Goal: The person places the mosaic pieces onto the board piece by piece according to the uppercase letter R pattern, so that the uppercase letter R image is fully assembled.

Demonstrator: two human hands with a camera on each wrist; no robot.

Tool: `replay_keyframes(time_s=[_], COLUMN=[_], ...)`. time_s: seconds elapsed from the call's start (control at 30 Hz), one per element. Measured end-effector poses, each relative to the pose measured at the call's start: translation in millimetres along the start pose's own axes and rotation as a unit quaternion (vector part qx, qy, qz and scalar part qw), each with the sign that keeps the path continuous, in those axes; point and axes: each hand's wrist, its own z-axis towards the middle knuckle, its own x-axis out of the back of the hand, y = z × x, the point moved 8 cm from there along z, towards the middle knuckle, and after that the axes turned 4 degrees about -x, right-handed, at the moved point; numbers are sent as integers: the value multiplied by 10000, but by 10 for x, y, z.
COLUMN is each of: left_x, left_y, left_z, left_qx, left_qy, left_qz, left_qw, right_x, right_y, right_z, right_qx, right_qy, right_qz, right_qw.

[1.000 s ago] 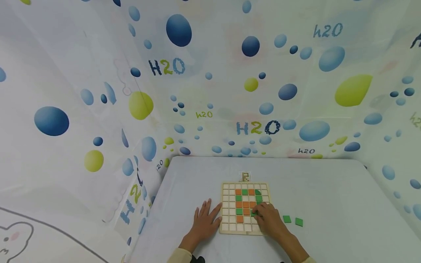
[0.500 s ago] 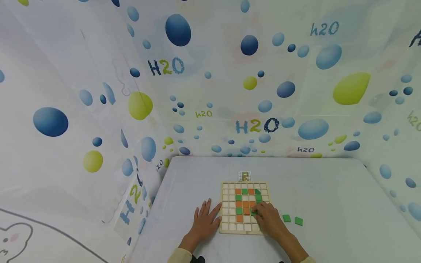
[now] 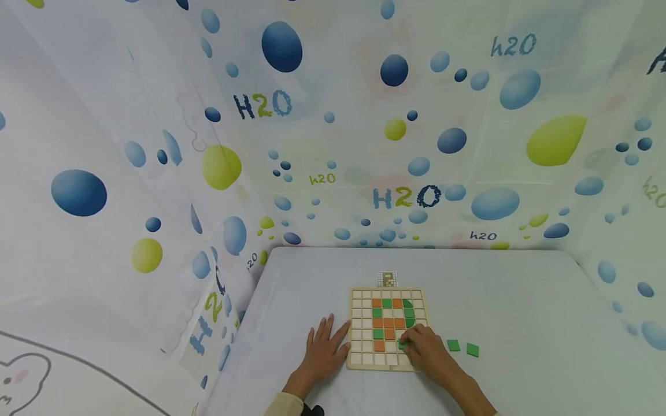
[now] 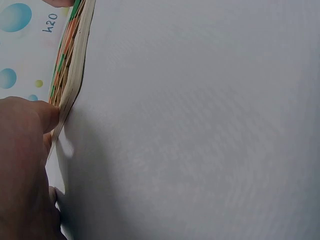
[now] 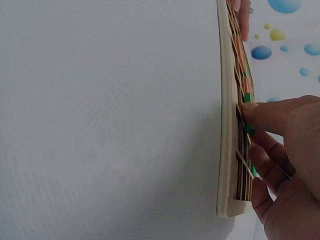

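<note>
Soft, dim light spreads fairly evenly across the head view, its small card [image 3: 387,279] lacking crisp detail, while diffuse shadows darken the tabletop [image 4: 200,75] at lower left in the left wrist view, lower right in the right.

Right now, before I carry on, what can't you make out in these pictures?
Head view: some lower-right cells of the board, covered by the right-hand grip.
Head view: the full outline of the held green tile, partly hidden by that grip.
Head view: the fine pattern on the little card, too small.
Left wrist view: one end of the board, cut off by the top edge.
</note>
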Motion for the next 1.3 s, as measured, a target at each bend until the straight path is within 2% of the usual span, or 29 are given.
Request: replay_keyframes(time_s=[0.23, 0.6, 0.77, 0.87, 0.97, 1.1, 1.3], left_x=[16, 42, 42, 58, 64, 62, 69], left_y=[17, 49, 52, 71, 80, 74, 67], left_z=[-14, -15, -9, -16, -17, -4, 5], left_qx=[-45, -127, -61, -122, -131, -59, 44], left_qy=[86, 139, 104, 145, 107, -4, -127], left_qz=[-43, -161, -103, -163, -162, -76, -56], left_qw=[9999, 9997, 9999, 9997, 9997, 10000, 9999], right_x=[-30, 5, 49, 128, 241, 400, 609], right_y=[30, 22, 104, 208, 351, 600, 892], right_z=[-2, -39, -55, -68, -88, -137, -234], right_qx=[106, 231, -186, -481, -760, -1126, -1354], right_qy=[-228, 70, -22, 110, 254, 258, 123], right_qz=[69, 157, 225, 70, -156, -149, -290], right_qw=[9997, 9996, 9996, 9988, 9967, 9932, 9903])
